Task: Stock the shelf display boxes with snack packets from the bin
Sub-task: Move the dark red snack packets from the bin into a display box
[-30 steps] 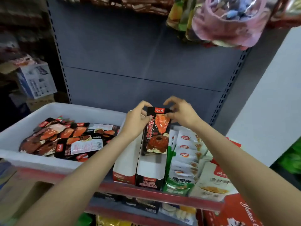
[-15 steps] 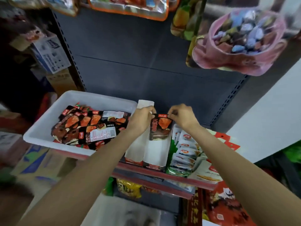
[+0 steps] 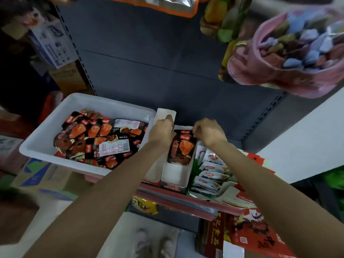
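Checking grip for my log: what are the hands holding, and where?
Both the left hand and right hand pinch the snack packet at its top corners.

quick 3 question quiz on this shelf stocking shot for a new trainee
1. True or false: the white plastic bin is empty.
2. Which display box holds the black and orange snack packets? A) the narrow white cardboard box between the hands B) the green box of white sachets
3. What is the right hand touching?

Key:
1. False, it holds many packets.
2. A
3. The top edge of the packets, with the left hand at their other side.
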`<state>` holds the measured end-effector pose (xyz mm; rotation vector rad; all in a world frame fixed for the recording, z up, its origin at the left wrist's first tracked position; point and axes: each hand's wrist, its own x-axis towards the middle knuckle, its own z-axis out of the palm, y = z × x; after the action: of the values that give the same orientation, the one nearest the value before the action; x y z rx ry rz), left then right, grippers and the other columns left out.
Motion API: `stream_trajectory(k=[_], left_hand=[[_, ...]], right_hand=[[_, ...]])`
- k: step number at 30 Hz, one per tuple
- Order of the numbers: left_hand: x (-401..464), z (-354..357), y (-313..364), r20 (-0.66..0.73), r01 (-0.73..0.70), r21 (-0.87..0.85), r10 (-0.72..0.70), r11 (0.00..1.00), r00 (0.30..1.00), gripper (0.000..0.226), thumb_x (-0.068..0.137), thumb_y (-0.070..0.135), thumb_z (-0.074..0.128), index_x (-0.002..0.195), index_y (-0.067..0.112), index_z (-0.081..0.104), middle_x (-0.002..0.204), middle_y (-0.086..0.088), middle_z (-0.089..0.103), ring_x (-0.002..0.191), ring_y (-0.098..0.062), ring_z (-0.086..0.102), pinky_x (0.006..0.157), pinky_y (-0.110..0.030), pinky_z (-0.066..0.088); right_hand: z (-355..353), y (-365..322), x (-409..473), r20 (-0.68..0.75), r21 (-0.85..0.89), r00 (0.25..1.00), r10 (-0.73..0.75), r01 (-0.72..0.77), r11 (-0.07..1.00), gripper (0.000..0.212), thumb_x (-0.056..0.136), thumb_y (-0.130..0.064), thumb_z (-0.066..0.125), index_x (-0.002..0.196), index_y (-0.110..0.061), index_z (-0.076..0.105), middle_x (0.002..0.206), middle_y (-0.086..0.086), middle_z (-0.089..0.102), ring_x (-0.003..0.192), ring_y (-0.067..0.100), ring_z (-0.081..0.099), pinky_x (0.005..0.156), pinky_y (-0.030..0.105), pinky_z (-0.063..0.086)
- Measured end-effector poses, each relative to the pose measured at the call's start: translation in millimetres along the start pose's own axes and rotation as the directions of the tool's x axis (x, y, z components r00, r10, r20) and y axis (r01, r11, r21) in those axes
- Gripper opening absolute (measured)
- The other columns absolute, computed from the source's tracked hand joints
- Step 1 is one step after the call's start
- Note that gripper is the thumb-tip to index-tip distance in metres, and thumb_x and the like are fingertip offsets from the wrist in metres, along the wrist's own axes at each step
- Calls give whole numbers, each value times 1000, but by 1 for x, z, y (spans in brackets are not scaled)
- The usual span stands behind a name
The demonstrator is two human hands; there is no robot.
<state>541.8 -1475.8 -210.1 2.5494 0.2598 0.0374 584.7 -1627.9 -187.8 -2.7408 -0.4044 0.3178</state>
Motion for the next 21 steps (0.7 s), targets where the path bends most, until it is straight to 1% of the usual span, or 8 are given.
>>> stream_trajectory(k=[2, 4, 8, 11, 13, 16, 19, 21], left_hand=[[-3, 2, -1, -3, -2, 42, 2, 999, 1000, 20, 88, 15, 63, 103, 6, 54, 95, -13, 62, 83, -28, 60, 71, -38, 51], [-6, 3, -2, -3, -1, 35, 1, 999, 1000, 20, 89, 16, 63, 105, 7, 56, 99, -13, 62, 86, -27, 61, 74, -38, 52], [-10, -11, -5, -30, -51, -59, 49, 997, 998, 23, 89, 15, 63, 110, 8, 58, 104, -11, 61, 89, -24, 60, 78, -38, 51], [-19, -26, -16, -73, -98, -155, 88, 983, 993, 17, 88, 14, 61, 104, 10, 61, 100, -7, 63, 84, -18, 59, 76, -33, 51], [-26, -37, -30, -107, -95, -212, 74, 973, 992, 14, 88, 13, 59, 102, 9, 62, 97, -6, 65, 82, -17, 59, 75, -32, 51], [-35, -59, -63, -186, -78, -247, 32, 966, 982, 13, 89, 7, 55, 99, 6, 63, 95, -10, 67, 84, -24, 62, 76, -36, 52], [-39, -81, -110, -181, 18, -261, -68, 965, 981, 14, 91, 5, 53, 100, 5, 63, 95, -11, 67, 87, -25, 62, 79, -36, 52], [-40, -92, -145, -151, 51, -270, -95, 962, 984, 15, 91, 0, 51, 100, 2, 63, 97, -14, 67, 90, -28, 63, 83, -34, 51]], right_hand=[[-1, -1, -2, 5, 18, 1000, -2, 2, 1000, 13, 86, -6, 58, 84, -16, 65, 97, 9, 69, 88, 27, 65, 78, 38, 55], [-3, -1, -6, 3, 43, 1000, -2, 2, 999, 7, 88, -11, 60, 87, -16, 65, 99, 7, 68, 90, 26, 64, 80, 39, 54], [-10, -7, -15, -86, 172, 996, -19, 34, 985, 7, 89, -15, 60, 92, -16, 66, 95, 3, 68, 89, 20, 64, 81, 36, 54], [-8, -29, -19, -142, 293, 988, -67, 106, 950, 11, 89, -14, 61, 97, -14, 68, 95, 2, 69, 89, 16, 64, 82, 28, 52], [0, -52, -19, -156, 318, 982, -103, 149, 936, 16, 89, -14, 60, 104, -12, 66, 97, 2, 67, 89, 15, 62, 80, 25, 48], [19, -90, -18, -131, 337, 980, -149, 185, 923, 26, 90, -15, 60, 116, -11, 60, 107, 3, 60, 89, 12, 56, 75, 19, 41], [47, -128, -13, -81, 328, 977, -198, 214, 920, 34, 90, -13, 58, 123, -10, 54, 116, 11, 56, 100, 23, 58, 81, 22, 41], [70, -150, -9, -60, 323, 976, -207, 215, 922, 39, 90, -16, 59, 128, -10, 50, 121, 14, 54, 110, 26, 55, 86, 20, 37]])
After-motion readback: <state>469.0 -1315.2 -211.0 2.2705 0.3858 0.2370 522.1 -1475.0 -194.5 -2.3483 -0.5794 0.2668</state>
